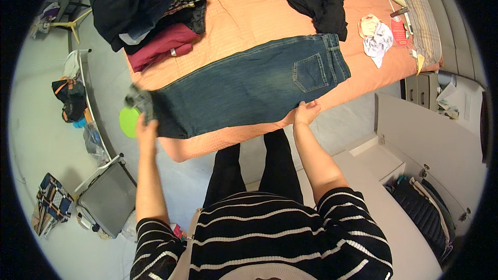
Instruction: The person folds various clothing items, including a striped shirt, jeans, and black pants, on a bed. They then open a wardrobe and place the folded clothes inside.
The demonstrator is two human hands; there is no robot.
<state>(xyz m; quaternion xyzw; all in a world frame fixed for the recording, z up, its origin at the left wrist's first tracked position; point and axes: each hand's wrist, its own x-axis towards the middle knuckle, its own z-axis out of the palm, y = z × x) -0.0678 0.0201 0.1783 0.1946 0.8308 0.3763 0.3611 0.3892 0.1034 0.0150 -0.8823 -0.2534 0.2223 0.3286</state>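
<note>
A pair of dark blue jeans [233, 85] lies lengthwise across the near edge of the bed, its legs laid together, waistband and back pocket at the right. My left hand [147, 127] is closed on the leg hem at the left end, which is lifted and smeared by motion. At the lower edge, beneath the back pocket, my right hand [307, 112] pinches the denim between thumb and fingers. Part of the orange bedspread [244, 15] shows around the jeans.
Piled dark clothes [132, 2] and a maroon garment [161, 46] sit at the bed's far left. A black garment [316, 0] lies beyond the waistband, small light cloths [377, 41] to the right. An open cabinet [415, 150] stands right; a grey suitcase [108, 197] stands left.
</note>
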